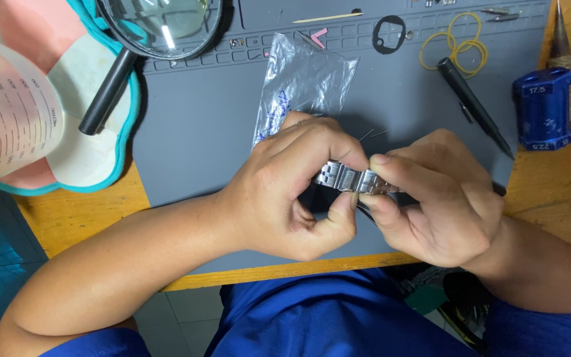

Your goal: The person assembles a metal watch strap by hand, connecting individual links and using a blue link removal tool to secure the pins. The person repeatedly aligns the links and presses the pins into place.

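A silver metal watch bracelet (350,178) is held between both hands just above the front edge of a grey work mat (206,119). My left hand (292,188) pinches its left end with thumb and fingers. My right hand (431,198) pinches its right end between thumb and forefinger. A dark part shows beneath the bracelet, mostly hidden by my fingers. Just behind my left hand a small clear plastic bag (305,82) lies on the mat.
A magnifying glass (156,26) with a black handle lies at the back left beside a translucent measuring cup (8,112). A black pen-like tool (474,106), yellow rubber bands (457,43), a black ring (389,33) and a blue block (543,109) sit at the right.
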